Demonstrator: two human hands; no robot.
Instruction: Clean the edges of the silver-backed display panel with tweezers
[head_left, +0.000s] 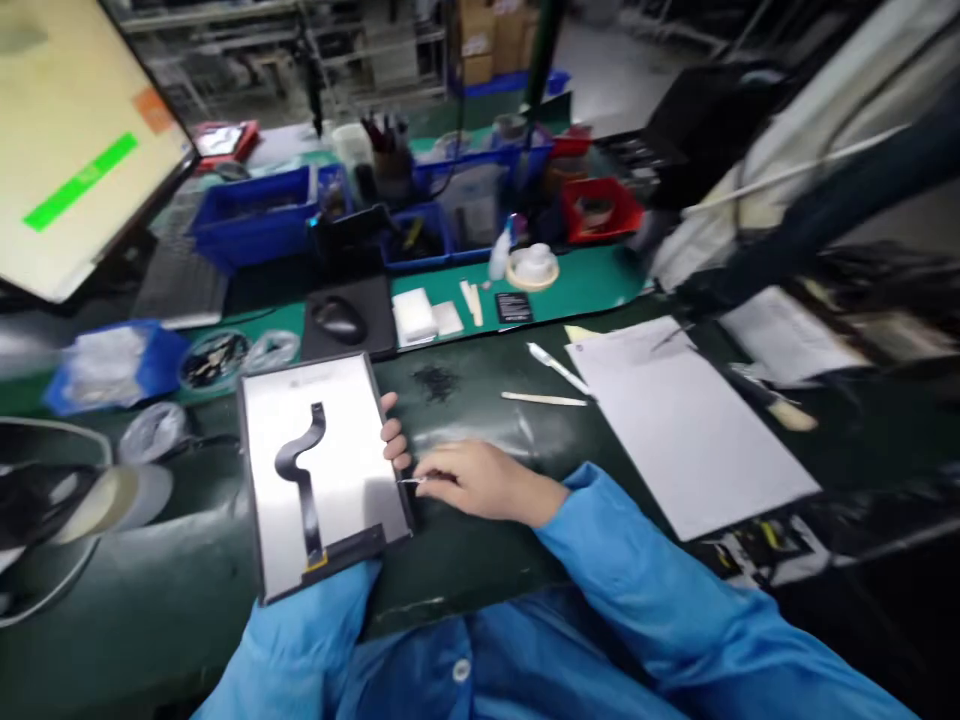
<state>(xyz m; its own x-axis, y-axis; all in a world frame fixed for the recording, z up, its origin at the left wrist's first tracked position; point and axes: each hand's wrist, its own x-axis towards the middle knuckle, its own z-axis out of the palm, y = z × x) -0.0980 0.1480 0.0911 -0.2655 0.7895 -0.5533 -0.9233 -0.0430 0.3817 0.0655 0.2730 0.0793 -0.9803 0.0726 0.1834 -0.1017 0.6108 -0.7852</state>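
Note:
A tablet-sized display panel [341, 450] lies across my left hand [393, 432], its silvery back facing up and tilted. The fingers curl around its right edge, while the palm is hidden underneath. On that back, a black S-shaped flex cable [306, 490] runs down to a dark strip [352, 550] along the lower edge. My right hand [472, 480] is closed in a pinch on a thin metal-tipped tool [409, 481], mostly hidden by the fingers. The tool's tip is at the panel's right edge; whether it touches cannot be made out.
Small black bits [435, 382] are scattered beyond the panel. Paper sheets [690, 430], a white pen [559, 368] and a wooden stick [544, 399] lie to the right. A mouse [339, 320] and blue bins [251, 215] stand behind; a monitor [75, 150] looms at left.

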